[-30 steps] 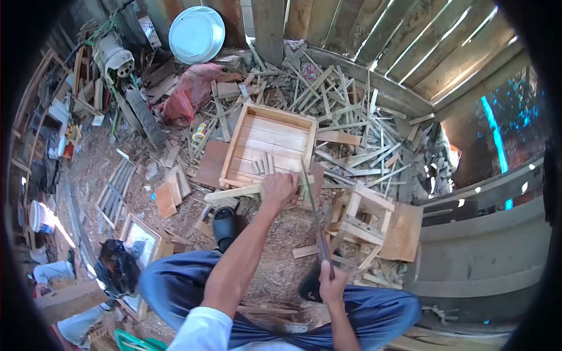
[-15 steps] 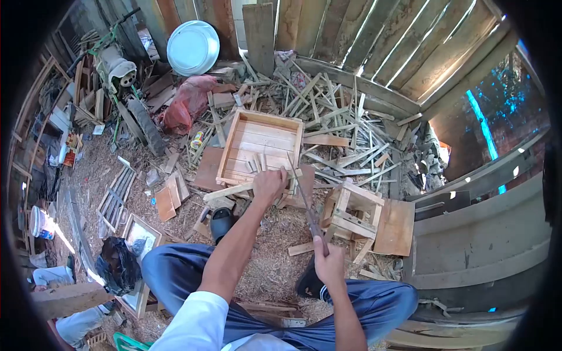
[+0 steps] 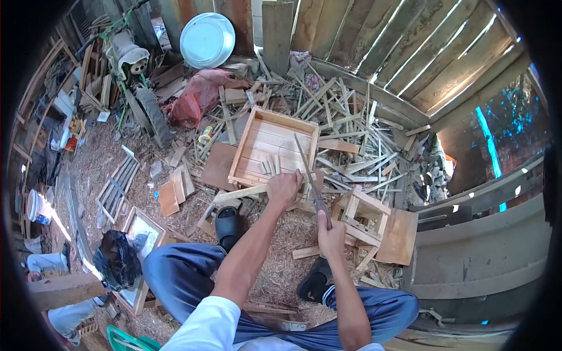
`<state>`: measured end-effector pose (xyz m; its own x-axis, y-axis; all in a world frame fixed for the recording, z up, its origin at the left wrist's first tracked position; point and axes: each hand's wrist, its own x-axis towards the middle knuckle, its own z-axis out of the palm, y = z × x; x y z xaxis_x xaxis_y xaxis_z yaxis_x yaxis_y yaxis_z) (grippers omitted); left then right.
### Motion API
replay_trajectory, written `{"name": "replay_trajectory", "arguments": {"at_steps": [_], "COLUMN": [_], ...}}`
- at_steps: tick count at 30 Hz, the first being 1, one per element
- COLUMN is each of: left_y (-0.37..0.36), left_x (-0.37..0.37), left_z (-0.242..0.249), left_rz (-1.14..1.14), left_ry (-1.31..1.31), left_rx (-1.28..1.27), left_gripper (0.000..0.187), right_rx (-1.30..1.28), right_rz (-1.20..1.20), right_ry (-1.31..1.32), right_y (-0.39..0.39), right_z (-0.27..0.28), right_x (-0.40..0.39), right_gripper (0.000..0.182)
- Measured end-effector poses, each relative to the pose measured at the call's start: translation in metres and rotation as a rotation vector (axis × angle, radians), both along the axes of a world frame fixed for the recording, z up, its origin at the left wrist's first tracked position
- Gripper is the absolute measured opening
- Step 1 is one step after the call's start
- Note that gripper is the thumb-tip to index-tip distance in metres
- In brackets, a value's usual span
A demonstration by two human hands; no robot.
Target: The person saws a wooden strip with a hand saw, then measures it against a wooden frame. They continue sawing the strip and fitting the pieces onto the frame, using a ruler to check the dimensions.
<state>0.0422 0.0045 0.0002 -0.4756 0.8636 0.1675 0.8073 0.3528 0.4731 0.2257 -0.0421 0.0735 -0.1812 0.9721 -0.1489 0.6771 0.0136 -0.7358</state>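
Observation:
My left hand (image 3: 284, 188) is closed around a pale wooden strip (image 3: 240, 193), held across the near edge of a shallow wooden box (image 3: 249, 149). Small upright wood pieces (image 3: 273, 165) show just beyond its knuckles, inside the box outline. In my right hand (image 3: 331, 235) is the handle of what looks like a handsaw, its long tapering blade (image 3: 306, 167) pointing away from me. The blade crosses the strip just right of my left fingers, and its tip reaches over the box floor.
A small wooden frame (image 3: 366, 219) stands on the right beside a flat board (image 3: 398, 237). Wood offcuts (image 3: 363, 137) heap up behind the box. Leftward lie a slatted piece (image 3: 119, 184), a black plastic bag (image 3: 118, 257) and a framed pane (image 3: 143, 231). A pale basin (image 3: 207, 40) leans at the back.
My right hand has pushed the saw forward, so its blade extends farther over the box. My left hand keeps its grip on the strip. The whole view has shifted slightly.

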Motion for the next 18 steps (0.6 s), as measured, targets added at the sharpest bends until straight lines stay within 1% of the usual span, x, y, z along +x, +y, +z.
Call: {"name": "replay_trajectory", "arguments": {"at_steps": [2,3,5,9,13,15,16,17,18], "left_y": [-0.002,-0.007,-0.014,-0.002,0.001,-0.009,-0.010,-0.010,-0.011], "left_x": [0.002,0.003,0.006,-0.004,-0.010,-0.010,-0.010,-0.011,-0.012], "left_z": [-0.007,-0.008,-0.009,-0.002,0.009,0.015,0.016,0.014,0.013], "left_rz": [-0.024,-0.061,-0.049,-0.055,-0.076,-0.197,-0.200,-0.205,-0.243], "left_ry": [-0.015,-0.019,-0.009,-0.018,-0.052,-0.054,-0.056,-0.063,-0.019], "left_rx": [0.009,0.013,0.006,0.006,-0.013,0.036,-0.021,-0.032,0.040], "left_gripper": [0.054,0.054,0.053,0.051,0.046,0.041,0.037,0.037,0.036], "right_rx": [-0.021,-0.032,-0.041,0.009,0.003,-0.032,-0.041,-0.035,-0.029], "right_rz": [-0.021,-0.021,-0.016,-0.028,-0.055,-0.027,-0.037,-0.037,-0.032], "right_ry": [0.153,0.150,0.155,0.093,0.141,0.239,0.233,0.247,0.264], "right_y": [-0.011,-0.018,-0.027,-0.023,-0.011,-0.015,-0.017,-0.016,-0.017], "right_z": [-0.016,-0.016,-0.012,-0.031,-0.044,-0.047,-0.048,-0.048,-0.047], "right_x": [0.012,0.012,0.011,0.007,0.003,0.012,0.014,0.014,0.013], "right_gripper": [0.059,0.059,0.060,0.057,0.057,0.056,0.056,0.056,0.056]}}
